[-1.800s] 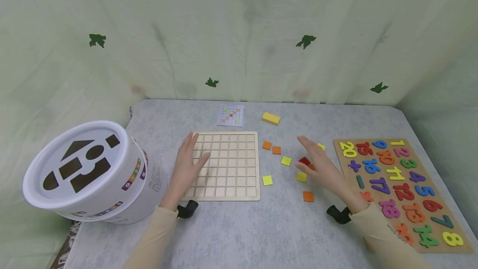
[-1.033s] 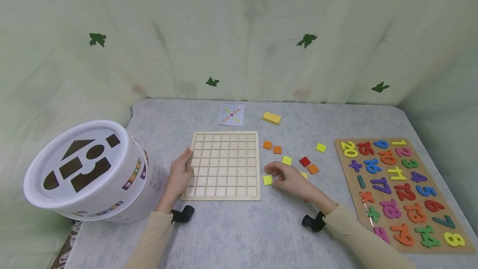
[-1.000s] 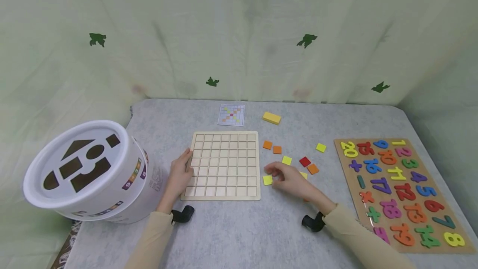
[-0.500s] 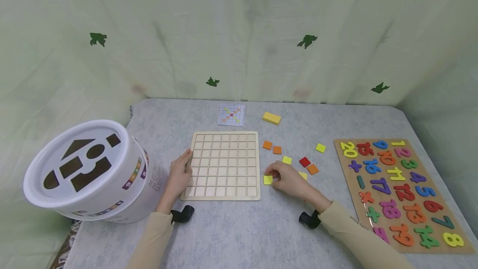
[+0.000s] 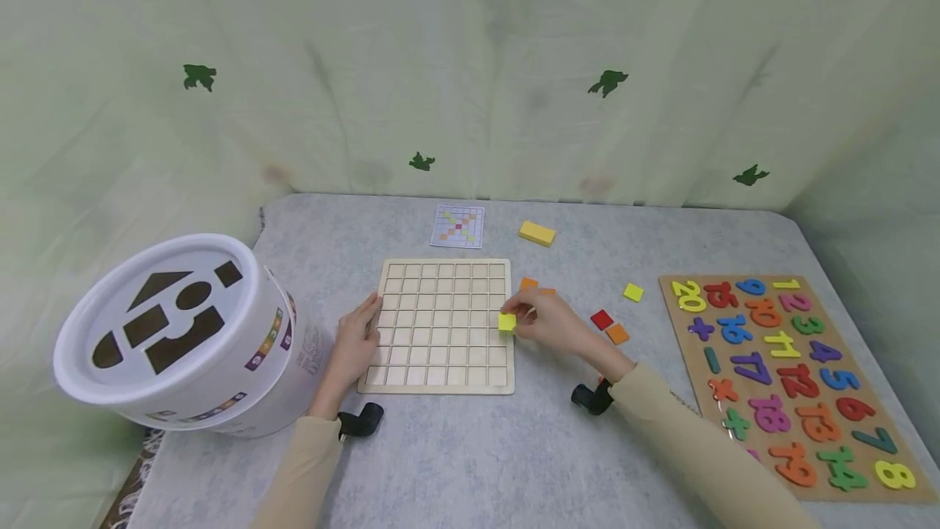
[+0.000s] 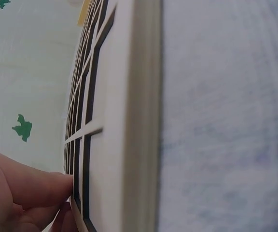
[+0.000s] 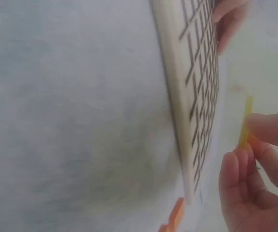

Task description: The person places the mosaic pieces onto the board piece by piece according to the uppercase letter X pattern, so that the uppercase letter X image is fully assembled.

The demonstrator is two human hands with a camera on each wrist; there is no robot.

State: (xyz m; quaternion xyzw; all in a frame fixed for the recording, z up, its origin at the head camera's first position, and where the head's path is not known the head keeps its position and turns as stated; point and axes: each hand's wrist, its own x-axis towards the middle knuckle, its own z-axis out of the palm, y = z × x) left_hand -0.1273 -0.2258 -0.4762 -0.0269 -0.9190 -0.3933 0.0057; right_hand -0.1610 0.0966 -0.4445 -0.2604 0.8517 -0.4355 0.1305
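Yellow tile, light and stiff by its look, pinched at its edges by right hand mid-frame, left hand steadying grid board.

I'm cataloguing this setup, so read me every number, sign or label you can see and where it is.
"1", "2", "3", "8", "9", "14", "16", "17", "18", "20", plus and minus signs: number puzzle board; other pieces unclear.
Print on the white bucket side: too small to read.
Pattern card: coloured squares, no text.

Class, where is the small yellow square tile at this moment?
In the head view, the small yellow square tile is pinched by the right hand at the right edge of the wooden grid board.
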